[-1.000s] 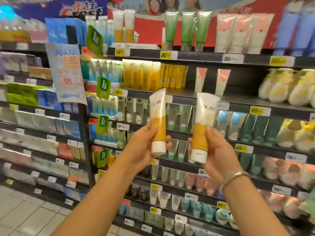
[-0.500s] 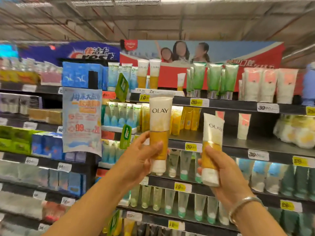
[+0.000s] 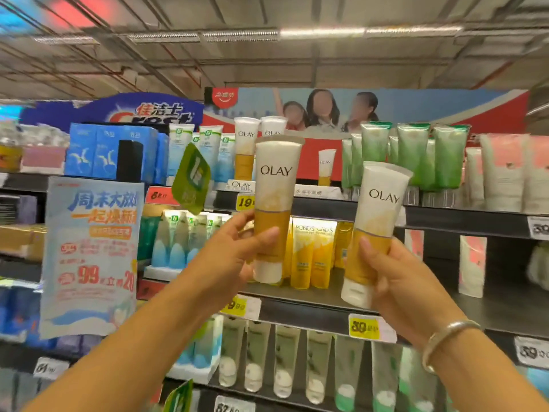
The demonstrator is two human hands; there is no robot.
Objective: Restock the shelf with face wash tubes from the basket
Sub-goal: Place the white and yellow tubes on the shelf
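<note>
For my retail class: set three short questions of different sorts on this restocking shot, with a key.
1. True or false: both the left hand and the right hand hold an Olay tube.
2. Which held tube is higher in the picture? A) left tube B) right tube C) level
3. Fill in: matching Olay tubes already stand on the ____ shelf.

Key: 1 true; 2 A; 3 top
</note>
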